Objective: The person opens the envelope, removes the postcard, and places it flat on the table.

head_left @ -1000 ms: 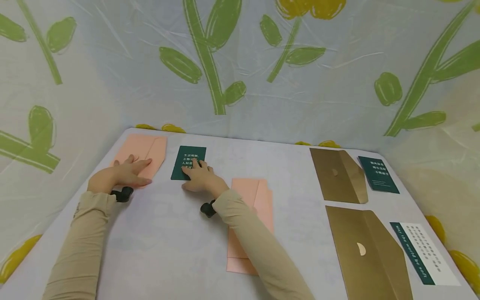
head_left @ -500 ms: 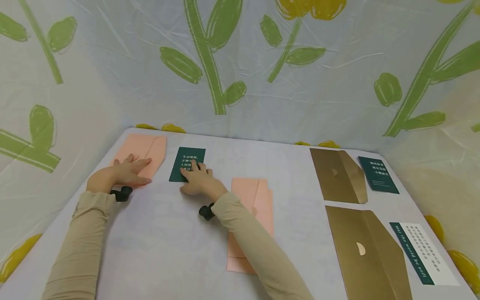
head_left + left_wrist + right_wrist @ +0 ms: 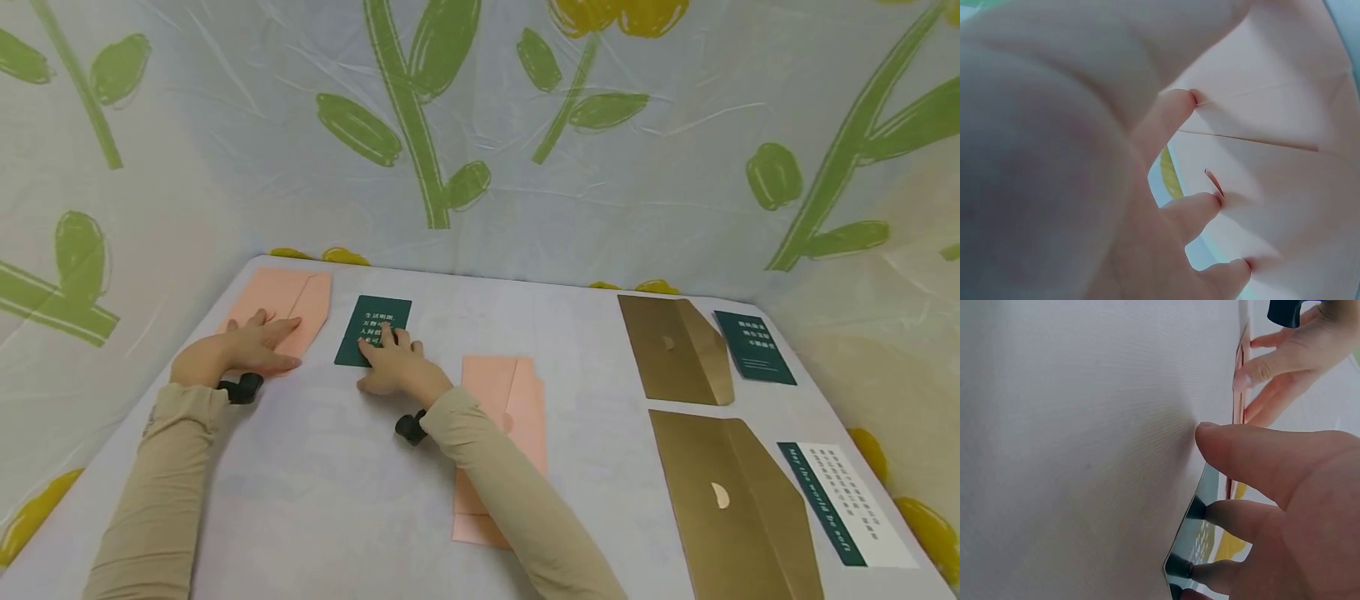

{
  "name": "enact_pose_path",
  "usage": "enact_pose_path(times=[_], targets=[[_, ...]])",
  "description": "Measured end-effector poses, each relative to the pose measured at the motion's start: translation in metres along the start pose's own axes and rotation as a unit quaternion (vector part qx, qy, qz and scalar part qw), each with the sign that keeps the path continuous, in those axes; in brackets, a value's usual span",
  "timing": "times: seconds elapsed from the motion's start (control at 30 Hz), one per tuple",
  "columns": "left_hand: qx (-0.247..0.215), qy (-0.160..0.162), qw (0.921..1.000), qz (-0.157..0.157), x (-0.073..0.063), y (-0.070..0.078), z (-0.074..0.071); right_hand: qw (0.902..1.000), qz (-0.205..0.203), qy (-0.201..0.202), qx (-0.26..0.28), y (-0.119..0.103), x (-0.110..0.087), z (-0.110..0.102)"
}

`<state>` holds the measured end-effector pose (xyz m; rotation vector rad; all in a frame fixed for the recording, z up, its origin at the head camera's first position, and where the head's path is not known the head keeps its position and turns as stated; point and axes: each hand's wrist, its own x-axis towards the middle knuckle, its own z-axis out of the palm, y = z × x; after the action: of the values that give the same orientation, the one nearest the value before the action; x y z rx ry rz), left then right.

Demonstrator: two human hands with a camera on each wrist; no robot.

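Observation:
At the far left of the table lies a pink envelope (image 3: pixel 281 293); my left hand (image 3: pixel 251 346) rests on it with fingers spread. In the left wrist view the fingertips press on the envelope (image 3: pixel 1297 187) near its flap and small curved slot. To the right lies a dark green card (image 3: pixel 375 310) with white lettering, flat on the table. My right hand (image 3: pixel 401 367) touches its lower right part with outstretched fingertips. In the right wrist view the thumb sits on the white tabletop beside the card (image 3: pixel 1200 534), while other fingertips press on the card.
More pink envelopes (image 3: pixel 495 392), overlapping, lie partly under my right forearm. Two gold envelopes (image 3: pixel 663 358) are at the right, the nearer one larger. Beside them are another green card (image 3: pixel 753 346) and a green-and-white card (image 3: pixel 840 500). A flower-patterned sheet (image 3: pixel 285 167) surrounds the table.
The green card has slid slightly left and toward me under the fingers of my right hand. My left hand stays on the pink envelope.

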<state>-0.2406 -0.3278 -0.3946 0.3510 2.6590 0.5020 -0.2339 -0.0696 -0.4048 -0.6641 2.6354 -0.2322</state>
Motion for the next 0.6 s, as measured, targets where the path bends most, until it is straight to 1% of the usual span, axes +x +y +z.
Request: enact_pose_path(times=[0.17, 0.23, 0.3, 0.37, 0.43, 0.53, 0.6], targets=[[-0.014, 0.01, 0.9998, 0.008, 0.001, -0.002, 0.002, 0.9998, -0.016, 0.006, 0.007, 0.004, -0.003, -0.002], [-0.02, 0.018, 0.9996, 0.011, 0.0, 0.001, 0.001, 0.9995, -0.026, 0.015, 0.007, 0.007, -0.006, -0.005], [-0.02, 0.03, 0.9992, 0.016, -0.001, 0.008, -0.002, 0.9989, -0.036, 0.028, 0.008, 0.012, -0.011, -0.011], [-0.015, 0.041, 0.9989, 0.017, -0.002, 0.018, -0.006, 0.9981, -0.044, 0.042, 0.012, 0.017, -0.017, -0.018], [-0.003, 0.05, 0.9987, 0.01, -0.003, 0.032, -0.011, 0.9971, -0.05, 0.054, 0.016, 0.023, -0.026, -0.027], [0.013, 0.063, 0.9979, 0.004, -0.009, 0.059, -0.015, 0.996, -0.057, 0.066, 0.016, 0.034, -0.043, -0.04], [0.032, 0.075, 0.9966, 0.015, -0.015, 0.08, -0.017, 0.9951, -0.061, 0.076, 0.013, 0.043, -0.056, -0.049]])
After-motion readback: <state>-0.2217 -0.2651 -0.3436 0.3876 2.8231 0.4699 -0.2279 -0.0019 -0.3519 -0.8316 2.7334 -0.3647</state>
